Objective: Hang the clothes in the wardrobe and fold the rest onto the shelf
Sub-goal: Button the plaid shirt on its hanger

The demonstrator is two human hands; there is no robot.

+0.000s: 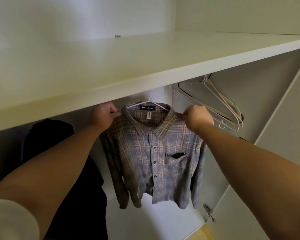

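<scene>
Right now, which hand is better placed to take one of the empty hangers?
Right. The right hand, pinching one shoulder of the plaid shirt, sits just beside the empty hangers. The left hand pinches the far shoulder, with the shirt between.

The only view rides on the person's head, just above the level of the shelf [163, 63]. It faces forward and slightly down into the wardrobe [253, 104]. The shelf's top and front edge slant across the frame above the fingers [113, 112]. Both forearms reach in from the lower corners, putting the left hand [102, 117] and right hand [198, 119] at arm's length near centre. Below the fingers, the shirt [163, 153] they pinch faces the lens squarely. The wide lens bends straight edges near the frame's sides.
</scene>
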